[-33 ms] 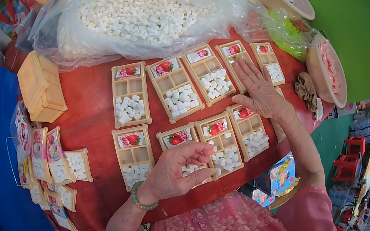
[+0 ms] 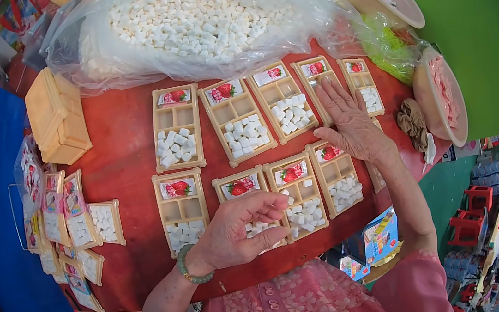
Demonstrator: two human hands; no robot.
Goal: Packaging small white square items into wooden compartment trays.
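Pale plastic trays stand in two rows, each with a strawberry-printed packet [image 2: 239, 187] at its far end and most with white marshmallows [image 2: 247, 136] in the large near compartment. My left hand [image 2: 237, 225], a green bangle at its wrist, hovers over the front row, thumb and fingers apart. A single marshmallow [image 2: 288, 201] shows right at its fingertips; whether it is touched I cannot tell. My right hand [image 2: 349, 119] lies spread over a back-row tray [image 2: 308, 71], hiding its near compartment. Its forearm partly covers another tray [image 2: 375, 175] at the front right.
A clear bag [image 2: 192, 20] of loose marshmallows spreads along the back. Stacked empty trays [image 2: 57, 119] stand at left, above a pile of filled packs [image 2: 81, 230]. Two tubs [image 2: 458, 117] [image 2: 414, 11] and a crumpled brown cloth [image 2: 411, 125] sit at right on the red table [image 2: 121, 193].
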